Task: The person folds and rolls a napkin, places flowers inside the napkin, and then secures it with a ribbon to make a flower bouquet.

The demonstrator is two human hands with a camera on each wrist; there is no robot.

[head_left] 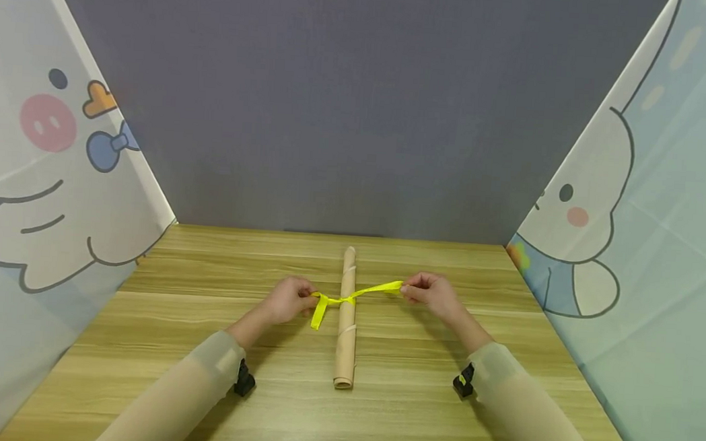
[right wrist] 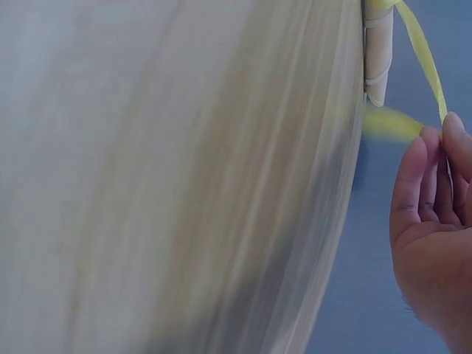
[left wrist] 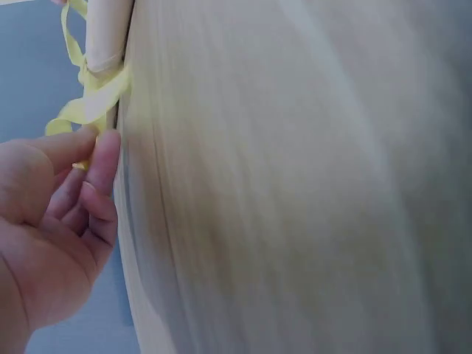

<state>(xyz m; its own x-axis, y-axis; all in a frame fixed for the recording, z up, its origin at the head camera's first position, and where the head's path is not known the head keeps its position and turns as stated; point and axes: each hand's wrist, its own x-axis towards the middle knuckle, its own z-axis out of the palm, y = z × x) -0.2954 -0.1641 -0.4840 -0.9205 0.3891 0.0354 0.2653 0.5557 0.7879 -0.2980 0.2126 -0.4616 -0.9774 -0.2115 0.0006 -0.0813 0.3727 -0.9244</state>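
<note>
A beige rolled-up sheet [head_left: 345, 355] lies lengthwise on the wooden table, its near end showing the coil. Around its middle passes a bright yellow ribbon [head_left: 378, 288], crossing on top of the roll. My left hand [head_left: 288, 299] pinches one end of the ribbon between thumb and fingers, left of the roll, and a short tail hangs below. On the right side, my right hand [head_left: 435, 294] pinches the other end and holds that length stretched out. In the right wrist view a loose ribbon tail [right wrist: 394, 124] sticks out, blurred, beside the fingertips.
The wooden table [head_left: 205, 259] runs back to a dark grey panel [head_left: 347, 112]. Cartoon-printed cloths [head_left: 46, 181] stand along the left and right sides. A small black device [head_left: 245, 379] is on the left wrist, another black device [head_left: 463, 381] on the right.
</note>
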